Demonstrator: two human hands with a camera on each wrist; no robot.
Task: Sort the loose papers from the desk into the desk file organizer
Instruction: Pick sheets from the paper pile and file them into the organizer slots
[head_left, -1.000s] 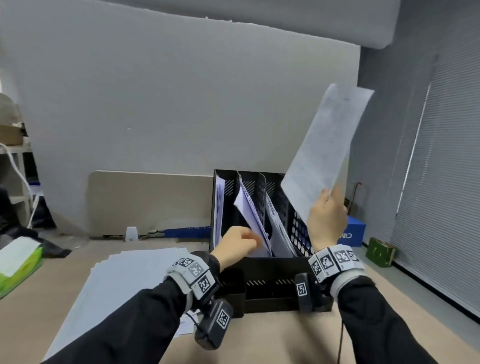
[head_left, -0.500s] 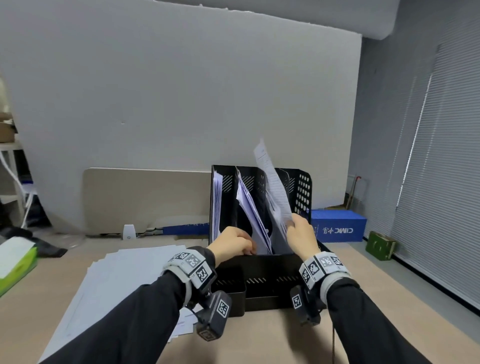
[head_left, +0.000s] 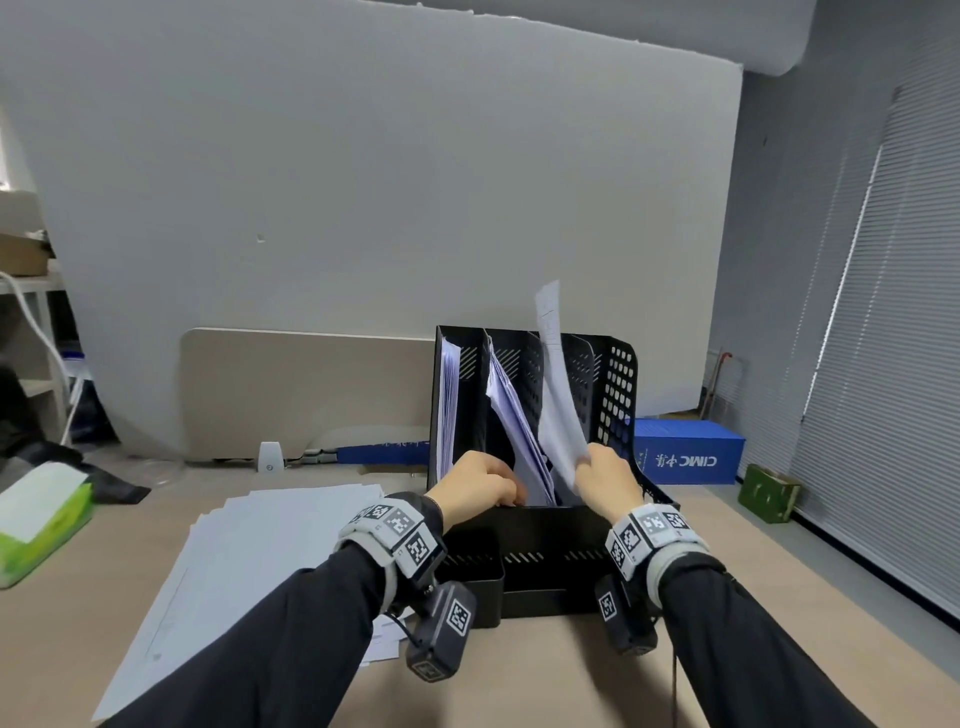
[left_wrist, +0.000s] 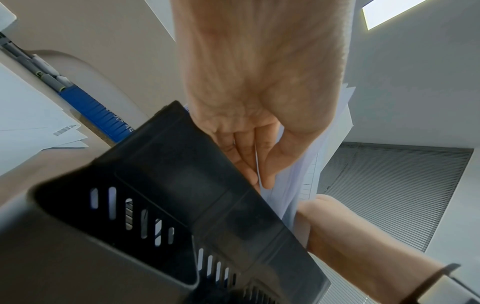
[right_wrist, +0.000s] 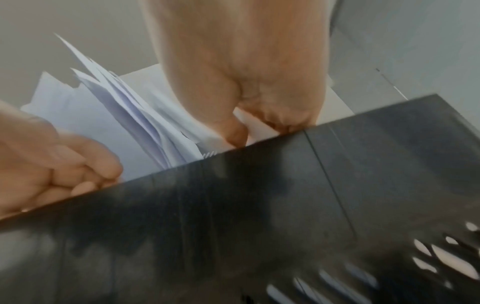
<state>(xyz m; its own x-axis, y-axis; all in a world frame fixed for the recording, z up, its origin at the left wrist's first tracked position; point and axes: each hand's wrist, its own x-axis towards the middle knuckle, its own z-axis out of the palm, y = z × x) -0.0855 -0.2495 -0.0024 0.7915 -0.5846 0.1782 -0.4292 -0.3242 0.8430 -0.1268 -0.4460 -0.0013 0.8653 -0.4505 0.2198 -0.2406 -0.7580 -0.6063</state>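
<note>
1. Right hand (head_left: 610, 475): fingers (right_wrist: 235, 131) pinch the lower edge of 1 sheet (head_left: 556, 395), which stands curved with its top above the desk file organizer (head_left: 615, 384) and its lower part inside the 3rd slot from the left.
2. Left hand (head_left: 475, 486): fingers (left_wrist: 269, 162) curled against the paper bundle (head_left: 514, 421) in the 2nd slot, at the organizer's front lip; the bundle leans to the left at its top.
3. Organizer: black, perforated walls, 4 upright slots, on the desk (head_left: 519, 686). Slot 1 holds upright papers (head_left: 448, 405); the contents of slot 4 cannot be seen.
4. Loose papers (head_left: 249, 561): a fanned white pile lying flat on the desk, left of the organizer.
5. Wrist bands (head_left: 397, 525): grey, with black-and-white square code markers.
6. Blue box (head_left: 685, 452), behind and right of the organizer: white lettering "CIMC" plus 2 characters too small to read.
7. Green tissue box (head_left: 41, 525): at the desk's left edge, white tissue on top.
</note>
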